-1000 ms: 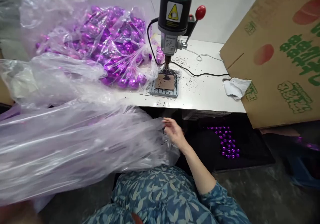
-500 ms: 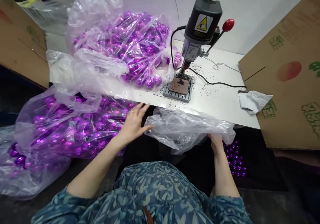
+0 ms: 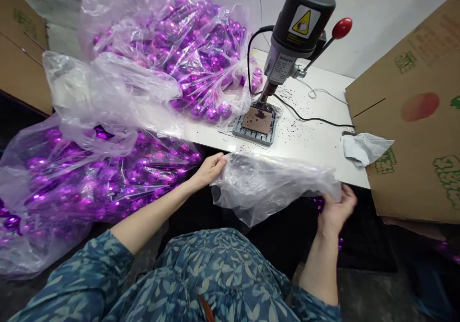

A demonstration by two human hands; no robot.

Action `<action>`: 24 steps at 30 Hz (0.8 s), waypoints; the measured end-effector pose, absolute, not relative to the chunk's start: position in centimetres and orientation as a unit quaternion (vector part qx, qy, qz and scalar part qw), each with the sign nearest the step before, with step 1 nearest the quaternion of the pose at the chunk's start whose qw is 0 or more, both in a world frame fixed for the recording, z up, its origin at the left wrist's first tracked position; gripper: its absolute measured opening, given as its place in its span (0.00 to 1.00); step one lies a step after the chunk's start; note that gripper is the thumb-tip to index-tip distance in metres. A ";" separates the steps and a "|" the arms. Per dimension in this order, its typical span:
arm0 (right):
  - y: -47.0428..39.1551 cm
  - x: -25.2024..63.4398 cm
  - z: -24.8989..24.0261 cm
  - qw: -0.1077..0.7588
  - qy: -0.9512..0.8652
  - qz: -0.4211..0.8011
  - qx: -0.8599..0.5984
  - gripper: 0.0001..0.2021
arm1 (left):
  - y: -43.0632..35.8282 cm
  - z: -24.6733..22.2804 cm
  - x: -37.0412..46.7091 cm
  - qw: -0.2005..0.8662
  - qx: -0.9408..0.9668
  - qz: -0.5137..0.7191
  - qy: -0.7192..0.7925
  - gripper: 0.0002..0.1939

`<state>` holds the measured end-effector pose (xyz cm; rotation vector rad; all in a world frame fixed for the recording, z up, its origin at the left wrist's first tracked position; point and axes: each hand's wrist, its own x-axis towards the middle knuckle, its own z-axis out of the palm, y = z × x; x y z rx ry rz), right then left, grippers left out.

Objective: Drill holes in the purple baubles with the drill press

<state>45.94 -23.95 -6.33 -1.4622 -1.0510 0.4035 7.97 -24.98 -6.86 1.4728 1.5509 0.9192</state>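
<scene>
A person's left hand point(image 3: 210, 169) pinches one end of an empty clear plastic bag point(image 3: 273, 185), fingers closed on its edge, while the right hand point(image 3: 336, 212) grips the opposite end, fingers curled around the film. The bag hangs stretched between the two hands, just in front of the near edge of a white table point(image 3: 316, 144) and below a small bench drill press point(image 3: 298, 29). The drill press stands on the table with a red-knobbed lever point(image 3: 341, 27). To the left of the drill, a bag of shiny purple balls point(image 3: 187, 53) lies on the table; a larger bag of purple balls point(image 3: 89, 178) sits lower, left of the left hand. Right of the drill lie a crumpled white cloth point(image 3: 364, 148) and a cardboard box point(image 3: 417, 120).
</scene>
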 end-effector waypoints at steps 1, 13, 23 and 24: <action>-25.1 45.1 -5.0 0.628 -0.458 0.113 -0.619 0.31 | -23.9 -5.4 9.0 0.415 0.565 0.388 0.598 0.18; -25.3 49.2 0.7 0.398 -0.671 -0.137 -0.610 0.18 | -19.3 9.0 11.4 0.383 0.761 0.244 0.463 0.23; -28.1 46.8 -0.9 0.283 -0.758 -0.032 -0.587 0.17 | -20.7 8.9 14.0 0.610 0.563 0.323 0.455 0.29; -27.9 44.8 -2.7 0.231 -0.786 0.034 -0.572 0.15 | -21.2 9.9 13.7 0.597 0.564 0.345 0.455 0.27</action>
